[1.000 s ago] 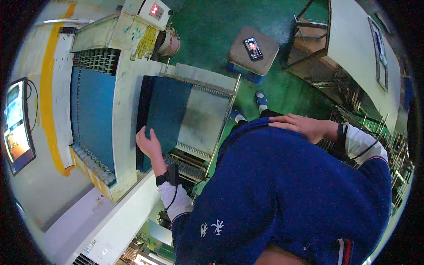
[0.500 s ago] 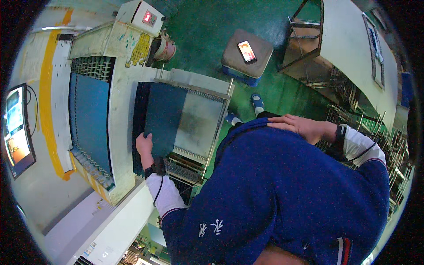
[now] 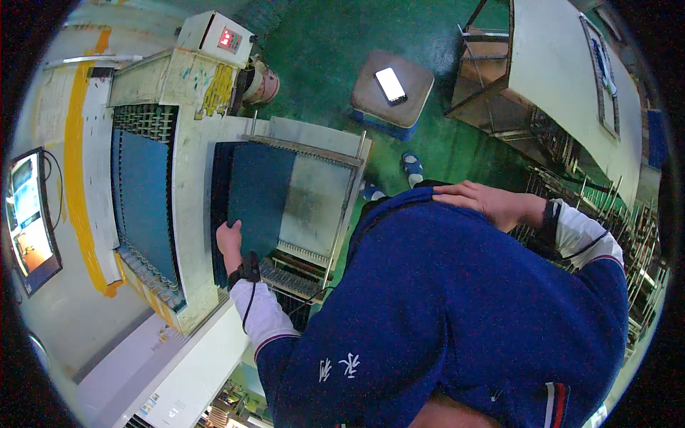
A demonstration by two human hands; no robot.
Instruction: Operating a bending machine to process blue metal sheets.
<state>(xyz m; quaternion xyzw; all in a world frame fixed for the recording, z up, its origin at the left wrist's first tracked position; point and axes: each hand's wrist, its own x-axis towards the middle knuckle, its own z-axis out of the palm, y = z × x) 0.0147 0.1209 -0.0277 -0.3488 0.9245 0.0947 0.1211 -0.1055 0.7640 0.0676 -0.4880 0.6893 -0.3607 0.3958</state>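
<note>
My left hand (image 3: 229,242) is closed on the near edge of a dark blue flat panel (image 3: 260,178), thumb on top; its other fingers are partly hidden. That panel stands with several others, packed close together, in a metal rack (image 3: 354,158) with toothed rails. A pale grey plate (image 3: 310,207) shows on the rack's right side. My right hand (image 3: 492,204) lies against my waist on the dark blue shirt, fingers stretched out and holding nothing. Left of the rack, another blue panel (image 3: 145,200) sits in the opening of a pale machine (image 3: 194,185) with rows of rollers.
A control box (image 3: 217,41) with a red display tops the machine, above yellow gloves (image 3: 216,91). A phone (image 3: 390,85) lies on a brown-topped stool (image 3: 410,107). At far left is a monitor (image 3: 32,221). Metal racks (image 3: 606,221) and a large white board (image 3: 560,78) stand at right.
The view has shifted slightly. My left hand stays at the panel's near edge, and my right hand stays at my waist. The phone's screen has turned from a coloured picture to white.
</note>
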